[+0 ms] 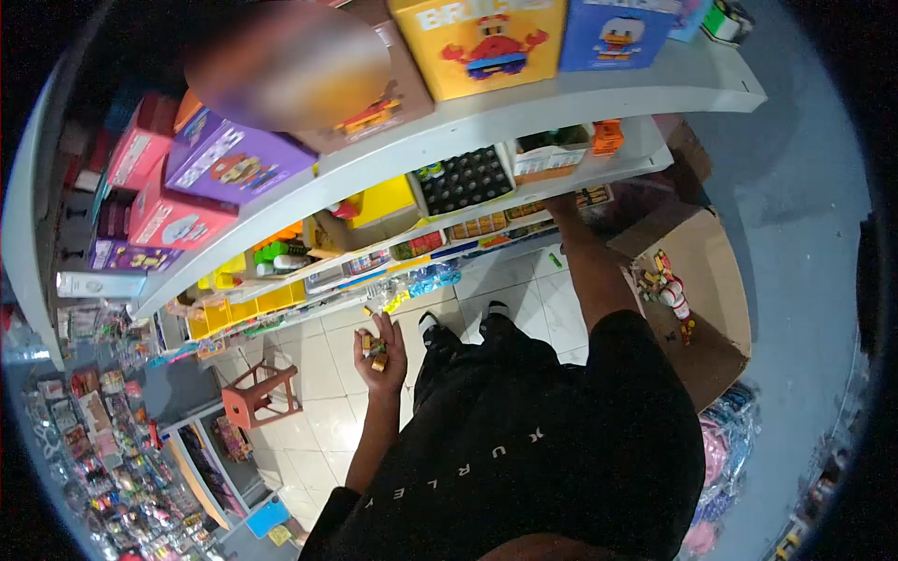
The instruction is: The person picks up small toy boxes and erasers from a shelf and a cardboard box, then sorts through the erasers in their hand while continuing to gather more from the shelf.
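Note:
My left hand [382, 355] is palm up with its fingers partly curled. Several small gold-and-dark pieces that look like batteries [375, 352] lie in it. My right hand [564, 208] reaches in under the shelf edge, beside rows of gold-coloured packs [479, 226]. Its fingers are hidden there, so I cannot see whether they hold anything. To the right of that forearm stands an open cardboard box [716, 280]. Loose small batteries and a red-and-white item [673, 297] sit inside it.
Brick-toy boxes [486, 47] line the upper white shelf [449, 138]. Below it are a black tray of round-topped items [463, 182] and yellow bins [248, 309]. A brown stool [245, 404] stands on the tiled floor at left, near hanging packaged goods [103, 439].

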`<state>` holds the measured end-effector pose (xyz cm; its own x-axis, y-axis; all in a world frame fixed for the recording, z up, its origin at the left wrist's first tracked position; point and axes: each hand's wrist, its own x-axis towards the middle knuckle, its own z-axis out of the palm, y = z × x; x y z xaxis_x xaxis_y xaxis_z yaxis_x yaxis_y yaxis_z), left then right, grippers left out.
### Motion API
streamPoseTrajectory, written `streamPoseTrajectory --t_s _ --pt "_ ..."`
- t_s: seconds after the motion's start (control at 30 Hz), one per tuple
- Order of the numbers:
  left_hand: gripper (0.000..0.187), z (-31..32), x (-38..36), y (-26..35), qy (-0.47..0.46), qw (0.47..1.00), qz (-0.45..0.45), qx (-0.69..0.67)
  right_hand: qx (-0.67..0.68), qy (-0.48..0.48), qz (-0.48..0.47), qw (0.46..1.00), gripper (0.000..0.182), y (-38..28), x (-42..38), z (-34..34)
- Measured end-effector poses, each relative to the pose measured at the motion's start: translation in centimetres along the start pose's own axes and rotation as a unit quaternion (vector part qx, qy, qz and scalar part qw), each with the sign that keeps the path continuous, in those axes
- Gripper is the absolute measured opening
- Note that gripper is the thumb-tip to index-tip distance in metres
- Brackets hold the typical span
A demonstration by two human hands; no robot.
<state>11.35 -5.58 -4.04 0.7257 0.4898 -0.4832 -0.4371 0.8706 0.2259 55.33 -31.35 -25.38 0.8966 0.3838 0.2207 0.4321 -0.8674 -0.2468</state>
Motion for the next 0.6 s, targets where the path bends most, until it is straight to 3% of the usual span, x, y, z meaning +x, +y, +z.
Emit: streamPoseTrajectory --t_s 0.07,0.13,0.17,0.2,0.3,0.37,0.4,0.6 --pt "0.021 -0.3 0.9 0.1 0.008 1.000 0.011 0.016 -0.046 -0.007 -0.093 0.995 0.027 -0.6 -0.5 -0.4" --pt "0.026 0.0 2.0 0.1 -0.014 1.000 -0.014 -0.002 0.063 0.034 -0.049 0.996 0.026 -4.8 -2.7 -4.4" --pt "0.038 0.2 2.6 0.1 -0.034 0.999 -0.029 0.009 0.143 0.059 -0.004 0.988 0.025 -7.5 -4.2 -6.6" --pt "0.039 1.0 3.0 -0.4 -0.052 0.997 -0.016 0.051 0.155 0.013 -0.010 0.988 0.023 -9.6 -5.4 -8.0" --pt "0.027 3.4 4.2 -0.9 -0.053 0.996 -0.054 -0.054 0.346 -0.129 -0.001 0.930 0.021 -14.7 -9.2 -11.3" --pt "0.027 4.6 4.7 -1.1 -0.054 0.994 -0.076 -0.064 0.399 -0.153 -0.009 0.904 0.012 -19.1 -11.6 -14.3" --pt "0.027 4.7 5.0 -1.2 -0.061 0.992 -0.085 -0.067 0.411 -0.134 -0.045 0.901 0.013 -21.2 -12.5 -15.8" --pt "0.023 6.2 5.3 -0.5 -0.060 0.987 -0.139 -0.061 0.458 -0.245 -0.177 0.836 0.023 -31.7 -13.6 -24.6"
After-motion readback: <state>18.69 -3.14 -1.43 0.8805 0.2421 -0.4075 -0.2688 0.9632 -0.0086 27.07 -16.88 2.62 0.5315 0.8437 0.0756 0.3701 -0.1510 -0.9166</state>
